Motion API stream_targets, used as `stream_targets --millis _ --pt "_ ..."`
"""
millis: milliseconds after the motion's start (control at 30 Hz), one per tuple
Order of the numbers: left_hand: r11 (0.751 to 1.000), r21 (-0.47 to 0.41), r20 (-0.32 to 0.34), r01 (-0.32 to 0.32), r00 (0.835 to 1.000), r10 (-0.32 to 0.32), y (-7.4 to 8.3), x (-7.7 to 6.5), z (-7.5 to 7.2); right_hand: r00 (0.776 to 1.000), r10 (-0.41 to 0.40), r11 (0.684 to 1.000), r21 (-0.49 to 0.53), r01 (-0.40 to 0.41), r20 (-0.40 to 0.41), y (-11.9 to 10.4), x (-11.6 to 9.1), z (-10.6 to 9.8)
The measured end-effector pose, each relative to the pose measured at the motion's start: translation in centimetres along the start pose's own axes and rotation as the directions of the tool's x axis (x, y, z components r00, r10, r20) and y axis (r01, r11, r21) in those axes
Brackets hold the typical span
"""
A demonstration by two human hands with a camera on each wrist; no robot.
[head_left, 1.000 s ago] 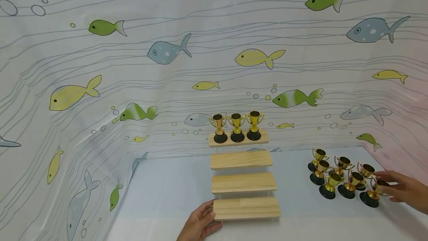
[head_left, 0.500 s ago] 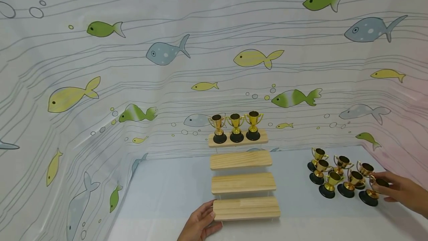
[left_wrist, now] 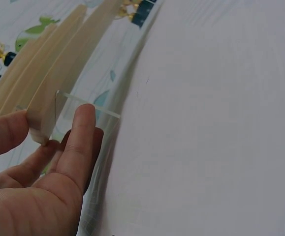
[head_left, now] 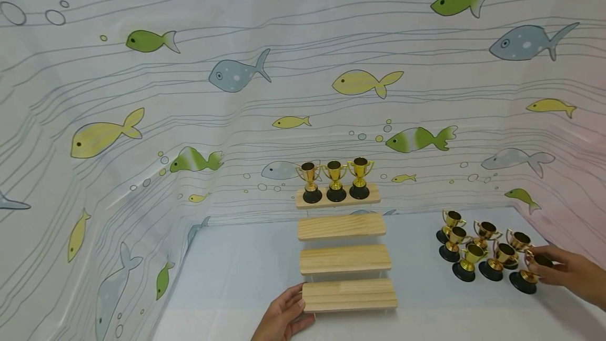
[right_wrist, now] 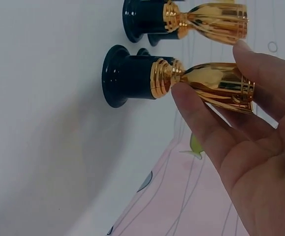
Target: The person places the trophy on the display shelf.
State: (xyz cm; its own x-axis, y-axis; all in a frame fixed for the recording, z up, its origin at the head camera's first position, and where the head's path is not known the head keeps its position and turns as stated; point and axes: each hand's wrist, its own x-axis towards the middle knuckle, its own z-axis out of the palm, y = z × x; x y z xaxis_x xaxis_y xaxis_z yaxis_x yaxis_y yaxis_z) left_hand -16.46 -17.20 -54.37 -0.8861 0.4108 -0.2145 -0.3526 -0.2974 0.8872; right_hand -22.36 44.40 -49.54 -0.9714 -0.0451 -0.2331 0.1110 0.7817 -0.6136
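My left hand [head_left: 280,316] grips the left end of the lowest wooden step [head_left: 349,295] of a four-tier display stand. In the left wrist view, the thumb and fingers pinch the board's end [left_wrist: 45,110] beside a clear support [left_wrist: 90,102]. At the far right, my right hand [head_left: 570,272] holds a small gold trophy cup [head_left: 523,281] with a black base. The right wrist view has thumb and fingers around its golden cup [right_wrist: 213,81], the base close to the table. Several similar trophies [head_left: 492,270] stand just left of it.
Three gold trophies [head_left: 336,193] stand in a row on the top step [head_left: 374,193]. Two bare steps, the second [head_left: 342,227] and third [head_left: 345,259], lie below it. A fish-patterned sheet [head_left: 303,41] rises behind and beside the white table [head_left: 227,278].
Almost nothing differs. The head view shifts slightly; my right hand stays at the same trophy and my left hand keeps its hold on the lowest step.
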Motion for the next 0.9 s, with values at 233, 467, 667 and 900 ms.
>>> stream_targets --millis 233,467,667,900 --pt "1.0 -0.004 0.022 -0.006 1.0 0.007 -0.1 0.0 -0.1 1.0 0.007 1.0 -0.002 -0.007 0.022 0.0 -0.1 -0.1" --pt "1.0 -0.013 0.032 -0.005 0.999 0.006 0.2 -0.1 0.1 0.995 0.042 0.999 -0.018 -0.041 0.092 -0.4 -0.3 -0.5" --pt "1.0 -0.01 0.025 -0.003 1.0 0.004 0.3 -0.2 0.2 0.995 0.03 0.998 -0.05 -0.025 0.094 -0.9 -0.6 -1.2" --pt "1.0 -0.016 0.04 -0.007 0.999 0.007 0.2 -0.3 0.0 0.997 -0.034 0.997 -0.071 0.039 0.074 -2.6 -1.3 -1.8"
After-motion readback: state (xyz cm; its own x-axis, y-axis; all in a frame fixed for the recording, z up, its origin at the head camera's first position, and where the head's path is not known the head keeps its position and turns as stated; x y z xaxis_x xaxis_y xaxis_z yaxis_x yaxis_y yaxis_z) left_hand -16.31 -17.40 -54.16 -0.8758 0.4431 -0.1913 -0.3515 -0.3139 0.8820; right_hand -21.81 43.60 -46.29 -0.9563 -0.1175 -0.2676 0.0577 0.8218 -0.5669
